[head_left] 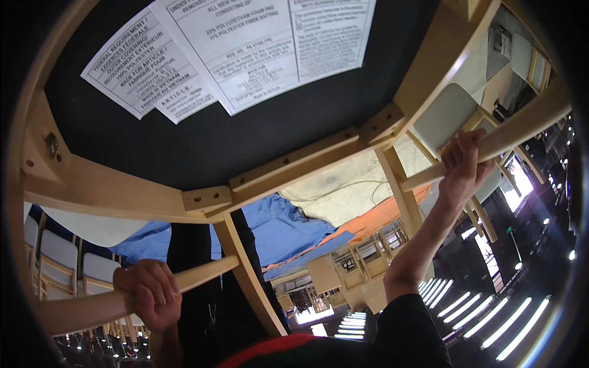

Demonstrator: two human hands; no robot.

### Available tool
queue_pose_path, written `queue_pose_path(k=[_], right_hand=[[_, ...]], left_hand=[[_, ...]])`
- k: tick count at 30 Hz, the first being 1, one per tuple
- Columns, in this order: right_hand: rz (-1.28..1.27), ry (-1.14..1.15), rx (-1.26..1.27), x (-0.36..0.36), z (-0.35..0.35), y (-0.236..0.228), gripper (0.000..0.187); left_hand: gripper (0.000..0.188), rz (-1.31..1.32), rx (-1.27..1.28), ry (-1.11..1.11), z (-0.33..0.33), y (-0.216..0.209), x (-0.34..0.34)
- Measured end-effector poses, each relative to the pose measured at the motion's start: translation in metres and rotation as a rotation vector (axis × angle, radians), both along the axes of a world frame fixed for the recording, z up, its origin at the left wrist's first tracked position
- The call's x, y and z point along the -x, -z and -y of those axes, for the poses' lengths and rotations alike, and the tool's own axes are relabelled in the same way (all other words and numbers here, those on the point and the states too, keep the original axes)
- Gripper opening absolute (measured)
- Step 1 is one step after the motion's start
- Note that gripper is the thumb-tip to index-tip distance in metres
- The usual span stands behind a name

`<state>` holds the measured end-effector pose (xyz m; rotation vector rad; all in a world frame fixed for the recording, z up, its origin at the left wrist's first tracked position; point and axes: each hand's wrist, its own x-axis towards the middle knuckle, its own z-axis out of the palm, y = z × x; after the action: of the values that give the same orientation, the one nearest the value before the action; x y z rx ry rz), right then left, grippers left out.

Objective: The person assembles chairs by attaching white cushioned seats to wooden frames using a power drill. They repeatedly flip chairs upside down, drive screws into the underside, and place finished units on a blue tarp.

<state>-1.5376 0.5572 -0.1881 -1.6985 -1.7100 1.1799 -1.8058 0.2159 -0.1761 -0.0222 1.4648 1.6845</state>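
A pale wooden chair frame (pixel 288 178) fills the upper view, its underside facing me. Black fabric (pixel 202 147) covers the seat bottom, and white printed labels (pixel 245 49) are fixed on it. My left hand (pixel 150 291) is closed round one tapered wooden leg (pixel 208 274) at the lower left. On the right, my right hand (pixel 463 162) grips another leg (pixel 527 126), with that arm stretched out. Screw holes and corner blocks (pixel 207 198) show along the inner frame. The upper end of the frame runs out of view.
Grey-padded chairs (pixel 448 116) stand at the right, and more chairs (pixel 55 257) line the left. Blue sheeting (pixel 282 227) and an orange strip (pixel 374 214) lie beyond the frame. Dark clothing (pixel 190 245) shows behind the left leg. Several bright strip lights (pixel 491 319) appear at lower right.
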Motion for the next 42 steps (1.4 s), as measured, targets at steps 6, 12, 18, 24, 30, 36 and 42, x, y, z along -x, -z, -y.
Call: queue_pose_path(k=[6, 12, 18, 24, 30, 36, 42], right_hand=[[0.063, 0.033, -0.048, 0.005, 0.002, 0.003, 0.013], [0.061, 0.187, -0.081, -0.020, -0.005, 0.004, 0.012], [-0.038, 0.030, 0.024, -0.041, -0.013, 0.012, 0.011], [0.028, 0.111, -0.028, -0.036, -0.009, 0.011, 0.010], [0.107, -0.039, -0.063, -0.029, 0.000, 0.011, 0.012], [0.446, -0.147, -0.233, -0.004, -0.006, 0.011, 0.027], [0.330, -0.231, -0.149, 0.014, -0.005, -0.054, 0.046]], left_hand=[[0.028, 0.016, 0.044, -0.032, -0.002, -0.003, 0.000], [0.015, -0.040, -0.150, 0.098, -0.003, 0.009, 0.002], [0.026, 0.037, -0.005, 0.058, 0.000, 0.001, -0.001], [0.023, 0.036, -0.030, 0.052, 0.001, -0.001, -0.004], [0.021, 0.115, -0.001, -0.037, 0.000, 0.005, -0.005], [0.030, 0.098, 0.310, -0.082, -0.025, -0.001, 0.008], [0.032, 0.174, 0.362, -0.064, -0.024, 0.001, 0.021]])
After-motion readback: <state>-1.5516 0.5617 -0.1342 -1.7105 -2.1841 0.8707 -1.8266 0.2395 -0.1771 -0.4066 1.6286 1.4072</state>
